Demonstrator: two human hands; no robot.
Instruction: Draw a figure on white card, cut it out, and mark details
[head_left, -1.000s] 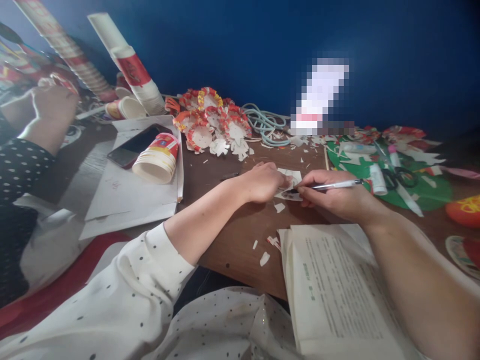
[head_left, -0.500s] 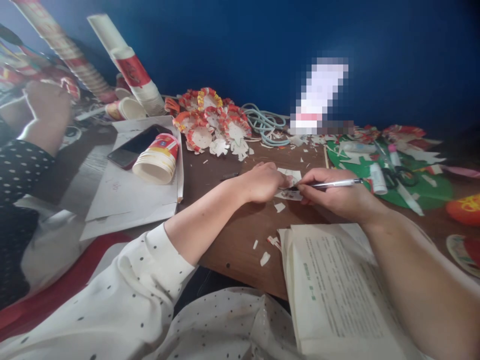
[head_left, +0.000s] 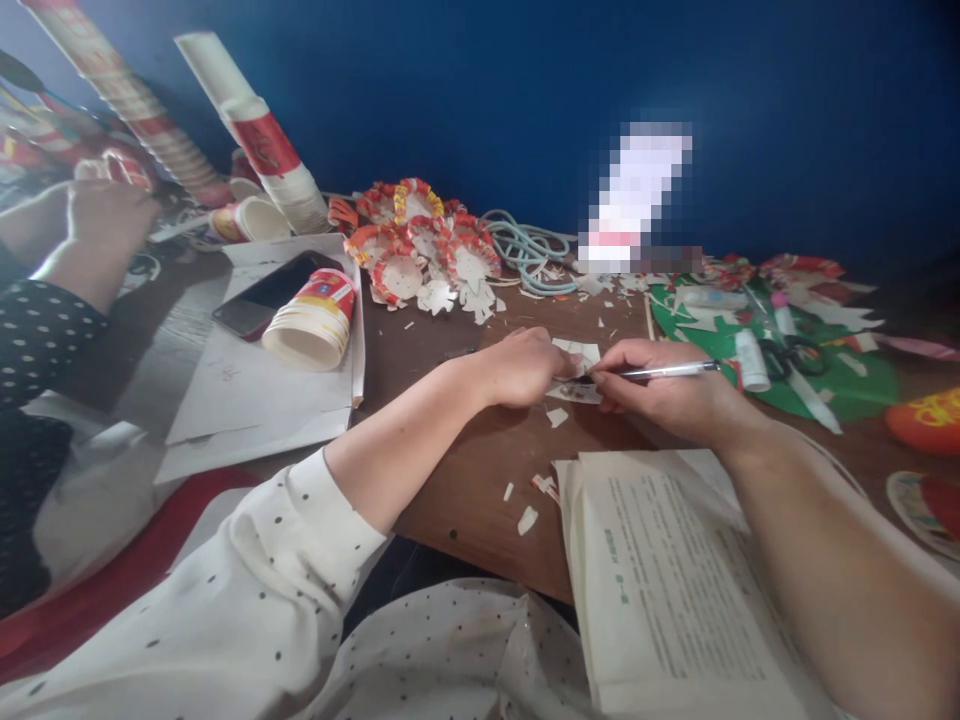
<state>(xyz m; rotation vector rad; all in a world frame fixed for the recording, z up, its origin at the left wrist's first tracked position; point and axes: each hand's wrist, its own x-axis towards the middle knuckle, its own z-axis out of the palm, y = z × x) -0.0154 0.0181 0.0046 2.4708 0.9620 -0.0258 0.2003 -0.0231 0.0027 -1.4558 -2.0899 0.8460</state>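
Note:
My right hand (head_left: 646,395) is closed round a pen (head_left: 671,370) with a clear barrel, its tip end pointing left at a small piece of white paper (head_left: 574,352). My left hand (head_left: 525,366) presses that paper against the brown table (head_left: 442,450), its fingers partly curled and the tips partly covered. Dark marks show on the lower part of the paper, just under the fingers. The pen tip itself is hidden between the two hands. A small dark pen cap (head_left: 459,353) lies left of my left wrist. Paper scraps (head_left: 556,416) lie just in front of the hands.
At left, paper cups (head_left: 307,330) and a phone (head_left: 262,295) rest on white sheets. Cut-cup flowers (head_left: 420,240) and a coiled cable (head_left: 525,245) lie behind. Scissors (head_left: 795,357) and a glue stick (head_left: 752,360) lie on a green mat. A printed booklet (head_left: 660,560) is near me. Another person's hand (head_left: 112,215) works at left.
My hands keep almost the same pose over the paper, with the pen still held. The other person's hand at left has shifted slightly right. The view has moved a little.

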